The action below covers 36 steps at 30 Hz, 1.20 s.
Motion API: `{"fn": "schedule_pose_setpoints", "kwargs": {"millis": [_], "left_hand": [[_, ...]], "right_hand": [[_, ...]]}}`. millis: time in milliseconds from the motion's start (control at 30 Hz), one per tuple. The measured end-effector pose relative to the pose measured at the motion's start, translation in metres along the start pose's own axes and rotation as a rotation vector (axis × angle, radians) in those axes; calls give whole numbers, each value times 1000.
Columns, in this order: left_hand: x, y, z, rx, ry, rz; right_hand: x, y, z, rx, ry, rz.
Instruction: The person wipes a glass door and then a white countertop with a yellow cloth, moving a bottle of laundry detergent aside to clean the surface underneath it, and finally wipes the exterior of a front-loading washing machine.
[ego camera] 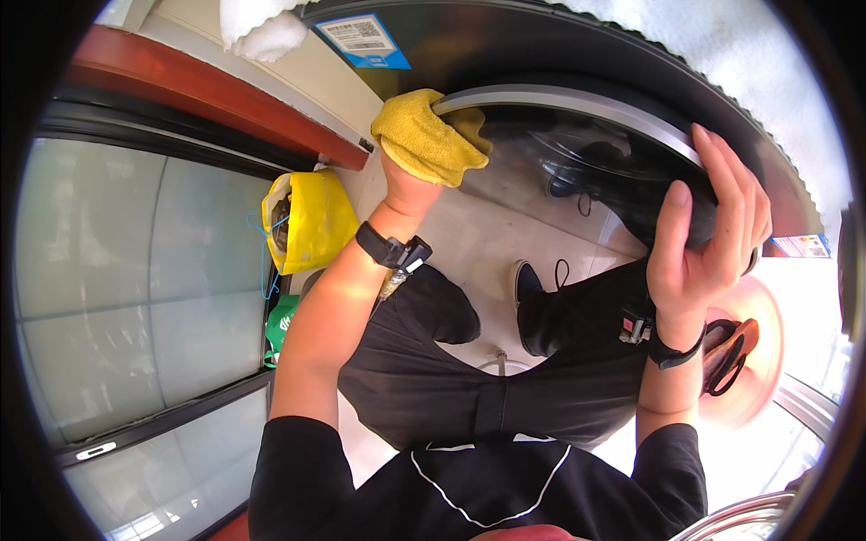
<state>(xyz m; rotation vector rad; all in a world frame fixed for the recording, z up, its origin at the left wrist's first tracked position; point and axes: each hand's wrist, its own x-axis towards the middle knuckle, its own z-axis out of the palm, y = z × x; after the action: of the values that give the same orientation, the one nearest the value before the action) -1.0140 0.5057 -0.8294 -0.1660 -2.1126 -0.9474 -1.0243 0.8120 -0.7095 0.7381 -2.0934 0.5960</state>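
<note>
A front-loading washing machine with a dark front (467, 40) stands close before me. Its round door has a silver rim (561, 93) and dark, reflective glass (514, 159). A yellow cloth (423, 138) covers most of my left hand (407, 186), whose fingers are hidden. The cloth is folded around the left end of the silver rim, and part of it hangs behind the rim. My right hand (714, 230) holds the door's right side, fingertips on the rim and thumb against the dark glass side. Both wrists wear black straps with small devices.
Left of me stand a yellow bag (321, 220) with a blue hanger (264, 264), and a green bag (279, 328). Frosted glass panels (88, 270) line the left. Fluffy white fabric (717, 40) covers the machine's top. Brown footwear (727, 355) lies by my right wrist.
</note>
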Motion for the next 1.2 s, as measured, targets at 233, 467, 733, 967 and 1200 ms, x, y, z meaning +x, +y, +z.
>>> {"fn": "schedule_pose_setpoints", "kwargs": {"millis": [233, 467, 733, 967, 1200], "left_hand": [[-18, 24, 44, -81, 81, 56], [-25, 33, 56, 179, -210, 228], [-6, 80, 51, 139, -387, 199], [2, 43, 32, 129, -281, 298], [-20, -1, 26, 144, -458, 207]], "right_hand": [[5, -2, 0, 57, -3, -9], [6, -7, -10, 63, -107, 15], [3, -5, -5, 31, -76, 9], [1, -2, 1, 16, -14, -14], [2, -2, 2, 19, -1, -12]]}}
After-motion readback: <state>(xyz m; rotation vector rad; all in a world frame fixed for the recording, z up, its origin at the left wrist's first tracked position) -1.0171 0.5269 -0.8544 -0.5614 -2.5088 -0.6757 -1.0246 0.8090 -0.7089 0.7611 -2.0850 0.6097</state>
